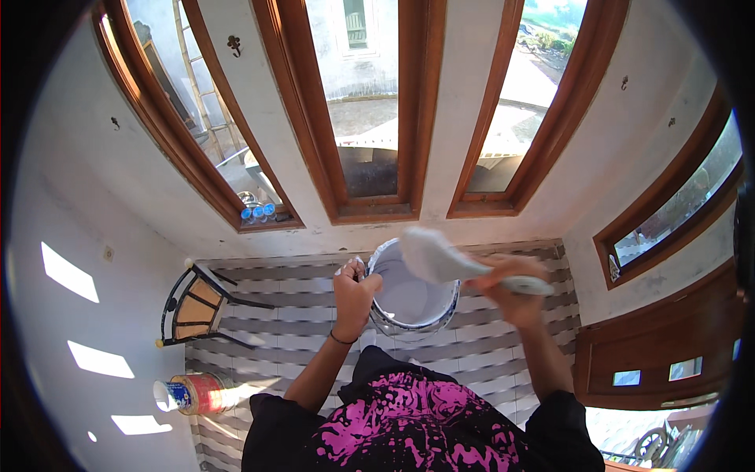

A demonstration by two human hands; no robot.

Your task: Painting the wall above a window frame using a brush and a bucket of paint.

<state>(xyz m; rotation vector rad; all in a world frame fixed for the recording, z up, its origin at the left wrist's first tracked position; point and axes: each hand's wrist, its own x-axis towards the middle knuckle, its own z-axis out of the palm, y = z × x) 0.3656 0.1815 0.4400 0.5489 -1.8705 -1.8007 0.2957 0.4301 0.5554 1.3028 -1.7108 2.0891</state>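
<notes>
A round white bucket (431, 322) stands on the floor before me, with greyish-white paint (405, 297) inside and a thin wire handle at its near side. Above its right half, my right hand (511, 287) is closed around the handle of a broad white paintbrush (432, 256). Motion smears both the brush and the hand. The brush head points left, over the bucket's opening. Beside the bucket's left rim, my left hand (355, 291) is closed, with white smears on its fingers. Something small and dark shows between those fingers, too hidden to name.
A black-framed chair (198, 305) stands by the left wall, and a red and blue can (200, 393) sits nearer. Tall brown-framed windows (373, 211) line the white wall ahead. Blue-topped cups (258, 212) rest on the left sill. A brown wooden door (653, 354) is at right.
</notes>
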